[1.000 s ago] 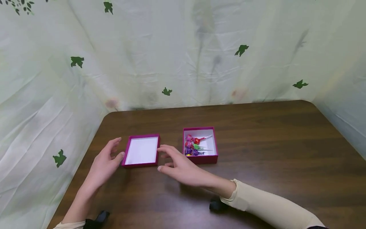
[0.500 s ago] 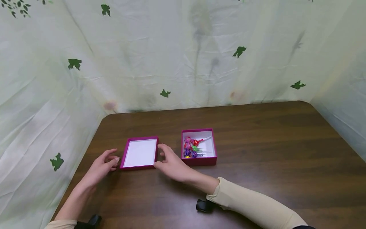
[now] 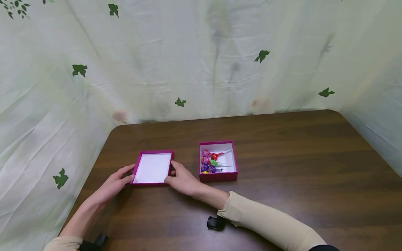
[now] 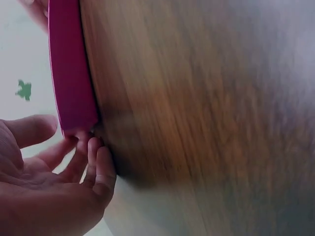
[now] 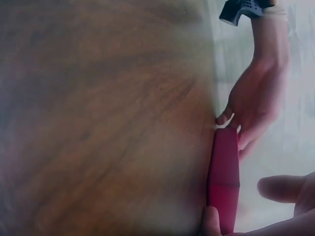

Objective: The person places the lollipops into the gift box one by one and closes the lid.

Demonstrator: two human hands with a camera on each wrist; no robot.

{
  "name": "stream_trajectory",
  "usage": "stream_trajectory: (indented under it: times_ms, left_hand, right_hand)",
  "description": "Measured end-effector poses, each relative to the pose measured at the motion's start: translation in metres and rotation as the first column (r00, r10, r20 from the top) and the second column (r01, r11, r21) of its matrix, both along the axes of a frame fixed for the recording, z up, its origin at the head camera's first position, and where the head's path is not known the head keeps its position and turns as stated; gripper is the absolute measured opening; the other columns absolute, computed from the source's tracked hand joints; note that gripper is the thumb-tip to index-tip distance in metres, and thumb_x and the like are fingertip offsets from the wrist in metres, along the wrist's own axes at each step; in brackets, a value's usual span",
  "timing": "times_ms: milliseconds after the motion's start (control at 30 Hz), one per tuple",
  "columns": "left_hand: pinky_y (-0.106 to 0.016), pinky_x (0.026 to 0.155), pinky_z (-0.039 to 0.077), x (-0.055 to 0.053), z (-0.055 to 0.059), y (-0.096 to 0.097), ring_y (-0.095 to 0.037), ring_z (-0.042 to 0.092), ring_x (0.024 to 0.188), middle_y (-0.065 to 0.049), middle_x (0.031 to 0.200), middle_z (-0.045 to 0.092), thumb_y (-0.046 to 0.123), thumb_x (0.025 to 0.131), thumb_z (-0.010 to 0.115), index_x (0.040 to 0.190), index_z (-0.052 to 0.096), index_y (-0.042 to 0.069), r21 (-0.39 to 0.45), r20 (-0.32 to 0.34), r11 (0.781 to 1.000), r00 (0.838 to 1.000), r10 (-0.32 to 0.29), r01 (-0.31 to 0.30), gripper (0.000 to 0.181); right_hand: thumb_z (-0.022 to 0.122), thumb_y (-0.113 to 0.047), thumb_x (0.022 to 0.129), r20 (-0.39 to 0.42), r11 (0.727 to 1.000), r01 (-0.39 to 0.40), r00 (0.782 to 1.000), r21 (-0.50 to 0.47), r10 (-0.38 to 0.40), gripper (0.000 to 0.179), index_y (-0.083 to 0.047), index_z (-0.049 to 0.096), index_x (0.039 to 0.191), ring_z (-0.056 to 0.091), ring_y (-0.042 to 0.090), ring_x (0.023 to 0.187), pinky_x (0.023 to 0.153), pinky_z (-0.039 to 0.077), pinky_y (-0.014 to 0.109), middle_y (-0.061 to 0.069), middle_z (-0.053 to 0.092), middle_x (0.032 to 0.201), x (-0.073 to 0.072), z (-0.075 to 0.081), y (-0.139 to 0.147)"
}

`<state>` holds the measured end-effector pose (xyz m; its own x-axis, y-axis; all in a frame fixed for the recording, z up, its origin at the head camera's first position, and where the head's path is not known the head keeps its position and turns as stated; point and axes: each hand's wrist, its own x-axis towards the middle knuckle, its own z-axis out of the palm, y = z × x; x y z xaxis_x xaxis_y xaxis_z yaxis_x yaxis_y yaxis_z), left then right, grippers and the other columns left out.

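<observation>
A shallow magenta box lid (image 3: 153, 168) with a white inside lies hollow side up on the table. My left hand (image 3: 112, 182) is at its left edge. In the left wrist view, the fingertips (image 4: 93, 147) touch the end of the lid (image 4: 74, 69), and the thumb stands apart. My right hand (image 3: 183, 179) is at the lid's right edge. In the right wrist view, one fingertip (image 5: 211, 221) touches the lid's side low down, while another digit is held clear above it. Right of the lid stands a matching box (image 3: 218, 177) with several wrapped lollipops (image 3: 210, 162) inside.
The brown wooden table (image 3: 282, 167) extends to the right and in front of both arms. Behind it and at the sides hangs pale fabric (image 3: 188, 52) with green leaf prints. Black wrist devices (image 3: 216, 223) sit under the forearms.
Both hands have lowered and closed in on the lid from either side, the left moving inward to its left edge. The lid and the lollipop box stay on the table.
</observation>
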<state>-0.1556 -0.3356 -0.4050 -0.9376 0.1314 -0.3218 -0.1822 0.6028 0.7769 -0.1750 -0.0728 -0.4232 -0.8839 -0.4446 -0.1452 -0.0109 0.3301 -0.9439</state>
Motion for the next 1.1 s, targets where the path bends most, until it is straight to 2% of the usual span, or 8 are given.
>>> stream_trajectory:
  times_ms: [100, 200, 367, 500, 600, 733, 900, 1100]
  left_hand:
    - [-0.054, 0.099, 0.04, 0.001, 0.002, 0.006, -0.046, 0.03, 0.13, -0.032, 0.15, 0.022, 0.024, 0.103, 0.049, 0.152, 0.023, -0.005, -0.036, 0.021, 0.999, 1.0, -0.001, 0.002, 0.063]
    - [-0.046, 0.095, 0.045, 0.007, 0.004, 0.01, -0.042, 0.037, 0.125, -0.031, 0.149, 0.025, 0.026, 0.103, 0.049, 0.152, 0.023, -0.004, -0.04, 0.036, 0.999, 0.999, 0.032, -0.031, 0.063]
    - [-0.035, 0.087, 0.049, 0.011, 0.005, 0.015, -0.036, 0.046, 0.118, -0.03, 0.146, 0.032, 0.028, 0.103, 0.049, 0.154, 0.02, -0.001, 0.011, 0.043, 0.998, 0.997, 0.069, -0.069, 0.065]
    - [-0.032, 0.086, 0.048, 0.014, 0.007, 0.016, -0.035, 0.046, 0.119, -0.029, 0.148, 0.032, 0.026, 0.105, 0.044, 0.154, 0.021, 0.001, 0.047, 0.057, 0.992, 0.992, 0.111, -0.114, 0.06]
    - [-0.031, 0.086, 0.046, 0.017, 0.007, 0.016, -0.034, 0.044, 0.123, -0.029, 0.151, 0.031, 0.023, 0.106, 0.04, 0.154, 0.023, 0.001, 0.076, 0.055, 0.986, 0.988, 0.145, -0.149, 0.055]
    - [-0.027, 0.086, 0.047, 0.023, 0.007, 0.014, -0.025, 0.049, 0.12, -0.029, 0.15, 0.032, 0.02, 0.106, 0.04, 0.153, 0.026, 0.0, 0.134, 0.036, 0.976, 0.985, 0.169, -0.172, 0.053]
    - [-0.025, 0.085, 0.049, 0.031, 0.007, 0.014, -0.011, 0.056, 0.107, -0.031, 0.147, 0.035, 0.016, 0.106, 0.04, 0.153, 0.022, -0.002, 0.208, 0.049, 0.959, 0.981, 0.186, -0.192, 0.053]
    - [-0.027, 0.082, 0.051, 0.034, 0.012, 0.017, -0.013, 0.059, 0.099, -0.027, 0.137, 0.043, 0.018, 0.105, 0.043, 0.151, 0.024, -0.001, 0.237, 0.056, 0.942, 0.972, 0.229, -0.236, 0.053]
  right_hand:
    - [0.065, -0.019, 0.087, 0.013, 1.0, 0.009, 1.0, -0.002, -0.009, 0.073, 0.001, 0.034, 0.15, 0.053, 0.02, 0.12, 0.101, 0.042, 0.035, 0.013, 0.047, 0.142, 0.001, 0.003, 0.001]
    - [0.066, -0.02, 0.086, -0.007, 1.0, 0.006, 1.0, 0.01, -0.006, 0.071, 0.0, 0.038, 0.148, 0.052, 0.019, 0.121, 0.102, 0.041, 0.035, 0.011, 0.05, 0.139, 0.005, 0.004, 0.001]
    - [0.067, -0.022, 0.087, 0.001, 1.0, 0.004, 1.0, 0.0, -0.004, 0.07, -0.005, 0.037, 0.148, 0.052, 0.019, 0.122, 0.1, 0.042, 0.036, 0.011, 0.052, 0.138, 0.012, 0.006, 0.001]
    - [0.066, -0.017, 0.088, 0.089, 0.992, 0.047, 0.995, -0.115, -0.036, 0.072, -0.004, 0.032, 0.15, 0.053, 0.023, 0.122, 0.097, 0.045, 0.038, 0.012, 0.048, 0.143, 0.014, 0.004, 0.001]
    - [0.064, -0.01, 0.089, 0.16, 0.973, 0.074, 0.986, -0.219, -0.039, 0.071, 0.0, 0.03, 0.15, 0.054, 0.023, 0.12, 0.096, 0.047, 0.038, 0.013, 0.041, 0.149, 0.016, 0.004, 0.002]
    - [0.063, -0.004, 0.089, 0.21, 0.951, 0.089, 0.977, -0.294, -0.027, 0.069, 0.002, 0.032, 0.15, 0.059, 0.02, 0.111, 0.094, 0.049, 0.037, 0.014, 0.045, 0.146, 0.016, 0.006, 0.004]
    - [0.064, -0.007, 0.092, 0.171, 0.96, 0.055, 0.985, -0.273, -0.007, 0.061, -0.004, 0.04, 0.148, 0.06, 0.017, 0.105, 0.091, 0.05, 0.035, 0.012, 0.051, 0.138, 0.015, 0.008, 0.008]
    - [0.064, -0.011, 0.094, 0.103, 0.959, 0.024, 0.995, -0.283, 0.006, 0.06, -0.006, 0.04, 0.148, 0.062, 0.018, 0.107, 0.089, 0.052, 0.032, 0.011, 0.049, 0.143, 0.012, 0.01, 0.007]
